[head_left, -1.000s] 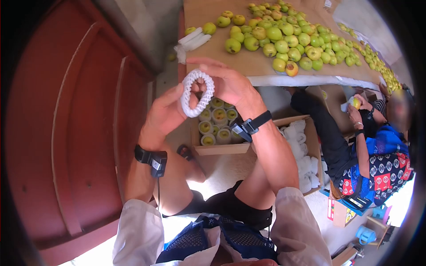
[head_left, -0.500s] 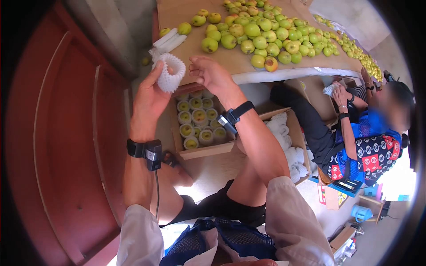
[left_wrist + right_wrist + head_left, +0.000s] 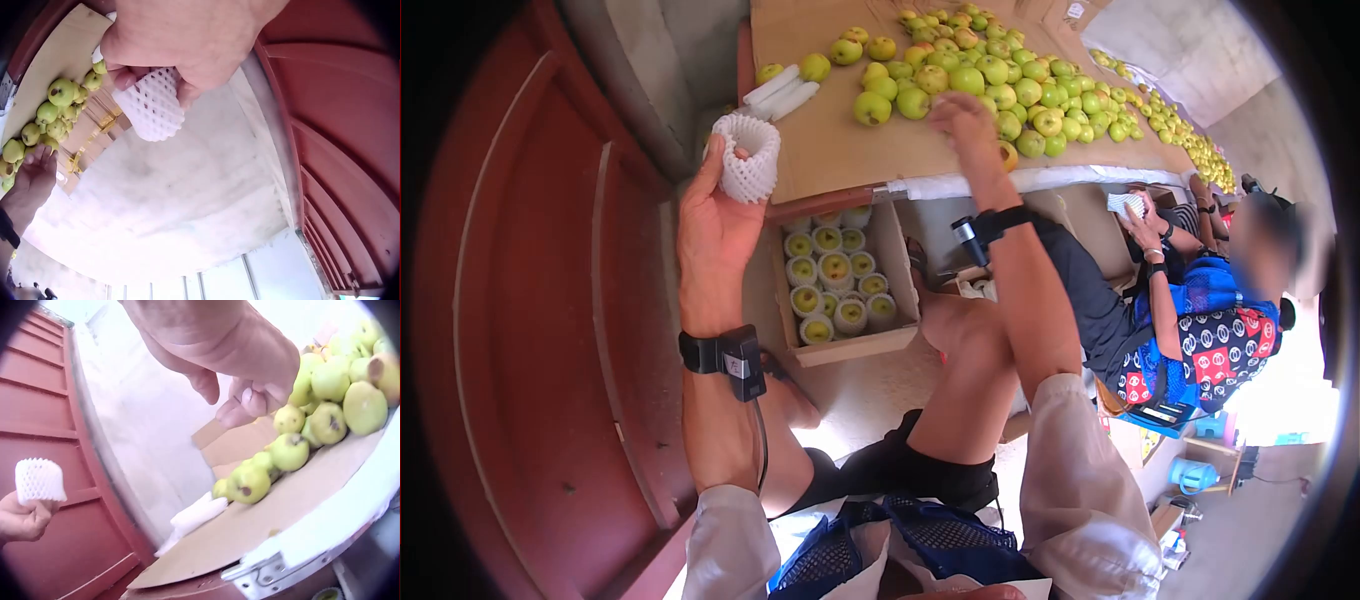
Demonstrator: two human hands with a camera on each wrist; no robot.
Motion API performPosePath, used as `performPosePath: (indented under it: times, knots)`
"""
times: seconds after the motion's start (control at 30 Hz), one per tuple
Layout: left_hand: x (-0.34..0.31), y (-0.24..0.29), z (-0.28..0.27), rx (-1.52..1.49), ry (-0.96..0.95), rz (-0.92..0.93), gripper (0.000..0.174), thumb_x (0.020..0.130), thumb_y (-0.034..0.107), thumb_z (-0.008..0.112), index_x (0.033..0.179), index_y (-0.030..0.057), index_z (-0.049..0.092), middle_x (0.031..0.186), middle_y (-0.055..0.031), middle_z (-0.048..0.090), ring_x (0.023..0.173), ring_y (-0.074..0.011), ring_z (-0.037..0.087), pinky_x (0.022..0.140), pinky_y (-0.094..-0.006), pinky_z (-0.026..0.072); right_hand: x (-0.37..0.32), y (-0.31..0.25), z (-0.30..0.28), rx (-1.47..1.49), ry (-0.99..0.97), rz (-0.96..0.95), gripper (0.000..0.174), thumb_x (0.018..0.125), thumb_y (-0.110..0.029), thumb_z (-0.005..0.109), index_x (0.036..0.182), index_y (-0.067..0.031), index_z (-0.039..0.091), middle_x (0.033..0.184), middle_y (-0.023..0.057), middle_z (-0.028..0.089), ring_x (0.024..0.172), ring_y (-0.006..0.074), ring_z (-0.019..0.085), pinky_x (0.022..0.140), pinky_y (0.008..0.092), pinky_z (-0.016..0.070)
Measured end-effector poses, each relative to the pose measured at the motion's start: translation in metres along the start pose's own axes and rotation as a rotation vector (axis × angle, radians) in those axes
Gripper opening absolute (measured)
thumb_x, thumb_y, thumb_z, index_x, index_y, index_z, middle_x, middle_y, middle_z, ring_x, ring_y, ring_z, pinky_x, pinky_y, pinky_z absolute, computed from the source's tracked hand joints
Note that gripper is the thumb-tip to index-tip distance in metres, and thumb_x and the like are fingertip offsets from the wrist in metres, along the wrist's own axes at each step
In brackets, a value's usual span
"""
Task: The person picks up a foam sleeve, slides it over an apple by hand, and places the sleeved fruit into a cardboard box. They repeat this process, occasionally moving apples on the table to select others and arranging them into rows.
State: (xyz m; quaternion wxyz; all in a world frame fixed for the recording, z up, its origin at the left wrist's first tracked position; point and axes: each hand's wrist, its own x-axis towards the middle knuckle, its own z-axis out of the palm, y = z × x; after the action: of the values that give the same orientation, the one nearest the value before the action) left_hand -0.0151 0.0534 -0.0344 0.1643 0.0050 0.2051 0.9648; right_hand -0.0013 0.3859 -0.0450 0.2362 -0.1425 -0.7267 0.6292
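Observation:
A white foam fruit net (image 3: 752,172), opened into a cup shape, is in my left hand (image 3: 722,235). Fingers reach inside it, while the thumb lies along its outside, as the left wrist view also shows. My right hand (image 3: 966,122) hovers at the near edge of a heap of green apples (image 3: 966,80), holding nothing. Its fingers are loosely bent in the right wrist view, close to several apples (image 3: 329,423). Flat, folded foam nets (image 3: 780,98) lie on the cardboard-covered table (image 3: 830,150), beside the leftmost apples.
Under the table edge stands a cardboard box (image 3: 855,348) holding netted apples in rows. A red door (image 3: 530,300) runs along my left. To the right, another person (image 3: 1200,310) sits holding a white foam net. My knees are below my arms.
My right hand has let go of the foam net and moved right to the apples. The left hand keeps the net, now wider open, and has shifted left in view.

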Motion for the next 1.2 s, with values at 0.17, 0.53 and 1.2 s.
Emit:
performPosePath:
  times: [0.17, 0.53, 1.2]
  knots:
    - [0.002, 0.001, -0.005, -0.037, -0.052, -0.020, 0.022, 0.098, 0.014, 0.063, 0.117, 0.0018, 0.061, 0.092, -0.0048, 0.067, 0.090, -0.0174, 0.066, 0.092, -0.0387, 0.0548, 0.072, 0.021, -0.071, -0.158, 0.261, -0.184, 0.033, 0.083, -0.018, 0.068, 0.109, 0.0029, 0.066, 0.086, 0.0134, 0.071, 0.075, 0.0186, 0.069, 0.069, 0.0303, 0.0529]
    - [-0.007, -0.002, 0.004, -0.014, -0.071, -0.010, 0.022, 0.100, 0.013, 0.061, 0.118, 0.0013, 0.060, 0.090, -0.0045, 0.065, 0.086, -0.0148, 0.063, 0.089, -0.0348, 0.0534, 0.137, -0.006, -0.107, -0.940, 0.213, -0.190, 0.051, 0.081, -0.021, 0.066, 0.131, -0.0104, 0.061, 0.113, 0.0181, 0.070, 0.108, 0.0368, 0.066, 0.094, 0.0422, 0.0509]
    - [-0.012, 0.000, 0.011, 0.068, -0.004, 0.013, 0.022, 0.098, 0.012, 0.063, 0.116, -0.0004, 0.060, 0.089, -0.0049, 0.063, 0.085, -0.0143, 0.062, 0.086, -0.0321, 0.0524, 0.178, 0.015, -0.132, -0.757, -0.200, -0.349, 0.064, 0.084, -0.009, 0.074, 0.143, -0.0100, 0.050, 0.128, 0.0157, 0.060, 0.116, 0.0271, 0.059, 0.094, 0.0344, 0.0501]
